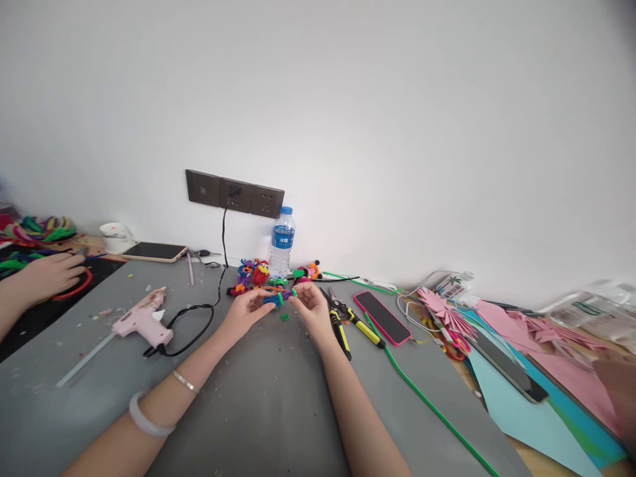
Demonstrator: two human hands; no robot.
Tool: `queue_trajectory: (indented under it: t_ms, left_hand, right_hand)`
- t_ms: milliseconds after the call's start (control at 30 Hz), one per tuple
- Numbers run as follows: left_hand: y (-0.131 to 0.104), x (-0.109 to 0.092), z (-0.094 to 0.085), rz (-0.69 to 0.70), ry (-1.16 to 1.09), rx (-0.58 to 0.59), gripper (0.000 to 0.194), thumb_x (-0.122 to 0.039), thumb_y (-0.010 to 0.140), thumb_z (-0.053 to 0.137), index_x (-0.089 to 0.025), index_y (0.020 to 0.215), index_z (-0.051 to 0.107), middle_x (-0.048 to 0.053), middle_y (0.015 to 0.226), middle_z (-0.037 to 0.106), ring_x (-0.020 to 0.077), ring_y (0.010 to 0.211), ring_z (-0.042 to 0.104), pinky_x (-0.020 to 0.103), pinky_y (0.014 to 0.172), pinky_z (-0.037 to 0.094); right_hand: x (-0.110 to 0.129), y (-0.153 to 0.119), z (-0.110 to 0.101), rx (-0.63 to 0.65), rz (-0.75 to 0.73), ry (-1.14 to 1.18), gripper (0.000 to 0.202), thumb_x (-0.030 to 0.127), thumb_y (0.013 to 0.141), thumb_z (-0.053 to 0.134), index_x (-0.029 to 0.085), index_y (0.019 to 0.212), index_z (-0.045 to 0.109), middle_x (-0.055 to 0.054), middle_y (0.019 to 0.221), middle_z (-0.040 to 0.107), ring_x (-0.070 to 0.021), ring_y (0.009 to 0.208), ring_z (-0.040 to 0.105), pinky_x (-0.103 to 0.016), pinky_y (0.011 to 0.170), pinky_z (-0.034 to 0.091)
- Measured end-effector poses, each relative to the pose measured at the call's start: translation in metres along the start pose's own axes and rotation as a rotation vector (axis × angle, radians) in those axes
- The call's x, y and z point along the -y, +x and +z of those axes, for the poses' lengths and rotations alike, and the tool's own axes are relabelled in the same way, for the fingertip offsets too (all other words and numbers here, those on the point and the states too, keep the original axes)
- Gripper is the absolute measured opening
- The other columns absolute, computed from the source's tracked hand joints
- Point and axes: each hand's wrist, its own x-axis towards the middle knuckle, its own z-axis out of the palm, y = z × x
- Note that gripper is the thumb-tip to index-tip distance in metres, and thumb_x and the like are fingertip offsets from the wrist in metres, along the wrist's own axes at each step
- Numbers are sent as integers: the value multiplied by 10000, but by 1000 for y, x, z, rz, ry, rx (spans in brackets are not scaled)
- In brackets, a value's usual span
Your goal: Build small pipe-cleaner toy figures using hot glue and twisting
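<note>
A small fuzzy pipe-cleaner figure [278, 299] in blue, green and purple is held up over the grey mat [263, 404]. My left hand [248, 310] pinches its blue end. On the purple end, the fingertips of my right hand [311, 306] are closed. Fingers cover part of the piece, so its full shape is hidden. Just behind stand several finished pipe-cleaner figures, including a red one [261, 272] and a purple one [246, 271]. A small green curl [284, 317] lies on the mat below my hands.
Pliers [365, 328] with yellow-black handles lie right of my hands, by a pink-cased phone [382, 318]. A pink glue gun [144, 324] rests left. A water bottle [282, 242] stands behind. Another person's hand [59, 273] is far left; folded pink paper [447, 311] lies right.
</note>
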Motion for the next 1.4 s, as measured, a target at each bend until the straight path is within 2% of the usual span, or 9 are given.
queue_trajectory:
  t_ms: [267, 633, 1033, 1267, 1400]
  left_hand:
    - [0, -2, 0, -15, -20, -2, 328, -439, 742, 678, -174, 934, 668, 66, 887, 721, 208, 739, 657, 299, 630, 525]
    - [1, -1, -2, 24, 9, -52, 352, -444, 756, 646, -166, 971, 672, 80, 963, 718, 222, 825, 658, 315, 695, 537]
    - [1, 2, -3, 61, 13, -54, 348, -416, 767, 650, -161, 1001, 689, 69, 906, 701, 181, 730, 619, 254, 588, 492]
    - [4, 12, -4, 72, 4, -71, 328, -398, 759, 671, -171, 995, 694, 63, 898, 700, 175, 721, 620, 259, 606, 501]
    - [3, 10, -4, 83, -2, -86, 310, -387, 749, 680, -173, 972, 701, 55, 857, 695, 168, 686, 606, 256, 583, 493]
  right_hand:
    - [-2, -1, -2, -8, -49, -91, 215, 348, 757, 725, 231, 897, 613, 4, 731, 541, -146, 652, 486, -269, 594, 393]
    - [6, 0, 1, -88, -77, -100, 204, 371, 774, 673, 194, 867, 714, -46, 803, 687, -178, 710, 611, -322, 695, 518]
    - [-1, 1, -1, -98, -29, -66, 184, 319, 714, 733, 196, 850, 731, -55, 860, 726, -202, 811, 662, -328, 749, 541]
    - [-1, 0, -2, -90, 2, -106, 214, 337, 719, 726, 195, 880, 738, -72, 930, 744, -228, 871, 680, -361, 793, 549]
    - [1, 0, -2, -70, -6, -124, 220, 352, 721, 724, 198, 877, 743, -71, 922, 749, -235, 878, 684, -373, 803, 554]
